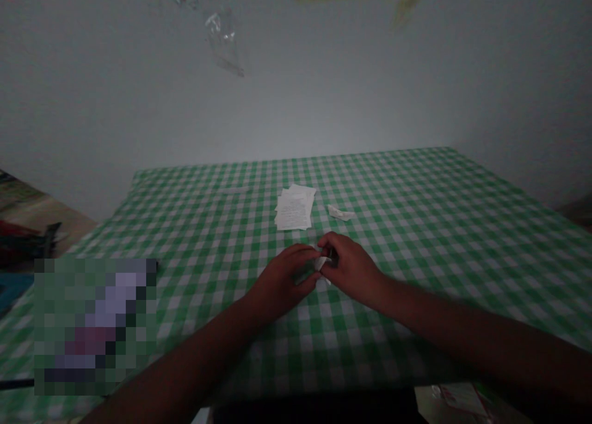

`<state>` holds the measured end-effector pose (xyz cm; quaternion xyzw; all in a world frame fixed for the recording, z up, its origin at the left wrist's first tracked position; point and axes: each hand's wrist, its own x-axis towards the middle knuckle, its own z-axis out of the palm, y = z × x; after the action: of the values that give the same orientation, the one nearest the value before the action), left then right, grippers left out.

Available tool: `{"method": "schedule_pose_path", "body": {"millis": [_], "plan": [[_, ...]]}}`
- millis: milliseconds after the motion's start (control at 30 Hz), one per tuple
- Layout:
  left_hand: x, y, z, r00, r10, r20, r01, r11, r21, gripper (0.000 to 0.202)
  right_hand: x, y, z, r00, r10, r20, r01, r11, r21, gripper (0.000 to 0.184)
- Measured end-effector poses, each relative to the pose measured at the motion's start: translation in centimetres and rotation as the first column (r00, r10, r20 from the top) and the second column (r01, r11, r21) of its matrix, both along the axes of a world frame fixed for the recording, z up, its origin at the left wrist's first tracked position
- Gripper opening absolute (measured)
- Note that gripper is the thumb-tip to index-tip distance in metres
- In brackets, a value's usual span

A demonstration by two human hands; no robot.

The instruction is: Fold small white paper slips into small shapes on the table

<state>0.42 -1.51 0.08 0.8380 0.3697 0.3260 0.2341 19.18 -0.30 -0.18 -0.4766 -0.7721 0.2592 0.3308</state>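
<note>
A small, white, folded-looking piece of paper [322,263] is between the fingertips of both hands, just above or on the tabletop [416,226], which is covered with a green-and-white checked cloth. The right hand [352,265] is pinched on it from the right; the left hand [282,280] meets it from the left with thumb and fingers, though I cannot tell whether these grip it. The fingers hide much of its shape.

Near the hands, on their far side, lies a loose stack of white printed paper sheets [295,212], its edges uneven. A narrow, creased white paper strip [341,213] lies to the right of the stack, apart from it and beyond the right hand. Well to the left, a long, pale-and-dark object [111,313] is blurred by pixelation. Clear, crinkled plastic [224,35] shows high against the pale wall [346,91].
</note>
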Motion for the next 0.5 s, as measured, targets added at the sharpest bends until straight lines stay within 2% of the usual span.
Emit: {"method": "schedule_pose_path", "body": {"millis": [100,200,367,433,500], "plan": [[-0.2,0.3,-0.3,1.000,-0.012,0.015,0.012,1.000,0.021,0.038,0.1,0.1,0.1,1.000,0.007,-0.011,-0.006,1.000,0.009,0.018],[-0.7,0.7,-0.6,1.000,-0.003,0.000,0.003,1.000,0.012,0.039,0.8,0.4,0.4,0.992,0.123,-0.031,-0.121,0.990,0.075,0.019],[-1.5,1.2,-0.4,0.999,0.031,-0.037,-0.032,0.999,-0.026,0.034,2.5,1.0,0.9,0.928,0.368,0.054,-0.371,0.907,0.198,0.041],[-1.6,1.2,-0.2,0.999,0.033,-0.026,-0.033,0.999,-0.009,0.033,2.8,1.1,1.0,0.907,0.410,0.094,-0.420,0.883,0.208,0.047],[-1.6,1.3,-0.1,0.999,0.015,-0.028,-0.015,1.000,0.000,0.033,2.7,1.0,0.9,0.909,0.406,0.091,-0.416,0.886,0.203,0.042]]}}
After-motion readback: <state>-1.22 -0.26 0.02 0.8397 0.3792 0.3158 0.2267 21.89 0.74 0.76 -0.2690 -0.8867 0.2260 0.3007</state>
